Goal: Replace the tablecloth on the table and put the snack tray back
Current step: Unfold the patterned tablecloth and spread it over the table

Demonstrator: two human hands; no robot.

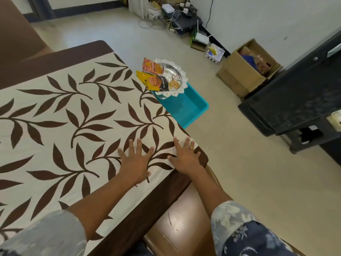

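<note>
A cream tablecloth (60, 115) with brown leaf prints and a dark brown border covers the table. My left hand (135, 159) lies flat on it with fingers spread, near the right corner. My right hand (185, 157) presses flat on the cloth at that corner, a ring on one finger. The silver snack tray (175, 74) holds several snack packets (153, 74) and sits on a teal plastic bin (191, 108) on the floor beyond the table's right edge.
A brown chair seat (177, 224) stands under the table's near right edge. A cardboard box (245, 72) and a black cabinet (299, 95) stand to the right. Cables and network devices (180, 13) lie along the far wall.
</note>
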